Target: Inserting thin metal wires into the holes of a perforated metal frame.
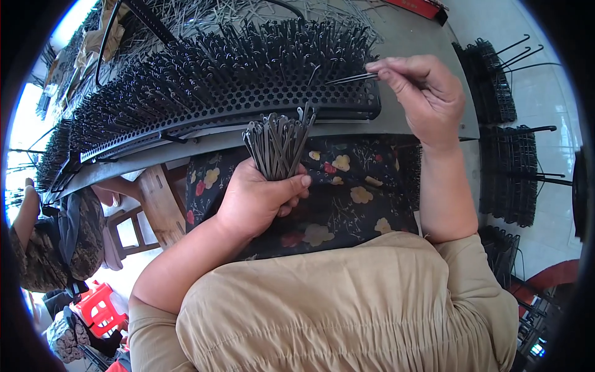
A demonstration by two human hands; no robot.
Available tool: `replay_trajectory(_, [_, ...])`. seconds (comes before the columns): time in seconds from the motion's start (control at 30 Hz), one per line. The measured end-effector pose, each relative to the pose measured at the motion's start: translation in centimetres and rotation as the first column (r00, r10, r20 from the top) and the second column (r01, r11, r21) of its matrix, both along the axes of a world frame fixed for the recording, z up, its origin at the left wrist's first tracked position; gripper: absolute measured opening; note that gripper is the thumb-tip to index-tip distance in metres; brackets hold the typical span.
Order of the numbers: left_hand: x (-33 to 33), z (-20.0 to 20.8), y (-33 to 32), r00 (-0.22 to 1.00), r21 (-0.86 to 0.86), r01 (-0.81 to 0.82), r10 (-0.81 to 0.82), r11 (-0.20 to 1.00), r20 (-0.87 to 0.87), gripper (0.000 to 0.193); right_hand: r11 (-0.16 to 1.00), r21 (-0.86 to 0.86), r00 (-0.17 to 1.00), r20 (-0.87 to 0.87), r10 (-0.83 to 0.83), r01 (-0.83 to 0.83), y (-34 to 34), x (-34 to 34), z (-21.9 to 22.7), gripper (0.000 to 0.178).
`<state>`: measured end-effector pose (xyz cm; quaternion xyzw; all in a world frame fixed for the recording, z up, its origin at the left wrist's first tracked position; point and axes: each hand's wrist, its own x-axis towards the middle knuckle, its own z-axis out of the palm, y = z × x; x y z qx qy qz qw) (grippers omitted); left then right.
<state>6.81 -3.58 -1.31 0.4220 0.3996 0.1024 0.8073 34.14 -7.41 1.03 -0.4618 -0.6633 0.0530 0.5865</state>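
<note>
My left hand (254,197) is closed around a bundle of thin dark metal strips (276,146), their looped ends fanning upward above my lap. My right hand (427,93), raised at the right end of the rack, pinches a slim pointed dark metal piece (350,79) between thumb and fingertips. It points left over the rack's holes; whether it is one strip, two, or tweezers I cannot make out. A long black perforated rack (248,104) lies across the bench, crowded with upright black metal pieces (248,56). Near the right hand, a lone bent strip (314,74) stands in it.
Loose metal strips (217,15) lie scattered behind the rack on the grey bench (416,46). More loaded racks (508,167) stand at the right. A flowered dark cloth (347,186) covers my lap. To the left are a wooden stool (158,198), a seated person (68,242) and a red plastic stool (99,310).
</note>
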Motion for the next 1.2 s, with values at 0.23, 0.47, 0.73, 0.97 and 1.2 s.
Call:
replay_trajectory(0.23, [0.1, -0.2, 0.0, 1.0, 0.024, 0.006, -0.006, 1.0, -0.029, 0.009, 0.999, -0.03, 0.96, 0.279, -0.023, 0.032, 1.7, -2.1, 1.3, 0.017])
replay_trajectory(0.47, [0.1, -0.1, 0.1, 0.998, 0.041, -0.002, 0.005, 0.999, -0.068, 0.008, 0.997, 0.067, 0.924, 0.376, -0.067, 0.045, 4.0, -1.7, 1.6, 0.025])
replay_trajectory(0.73, [0.4, 0.1, 0.2, 0.996, 0.05, -0.004, 0.008, 0.999, -0.085, 0.007, 0.996, -0.04, 0.967, 0.246, -0.067, 0.08, 3.3, -2.5, 1.2, 0.024])
replay_trajectory(0.97, [0.3, 0.0, 0.3, 0.997, 0.042, -0.017, 0.02, 0.999, -0.076, 0.007, 0.998, -0.048, 0.935, 0.355, -0.013, 0.032, 3.1, -2.3, 2.4, 0.021])
replay_trajectory(1.2, [0.4, 0.0, 0.4, 0.998, 0.033, -0.019, 0.021, 0.999, -0.066, 0.007, 0.993, -0.09, 0.904, 0.427, -0.032, 0.078, 3.5, -1.8, 0.7, 0.019])
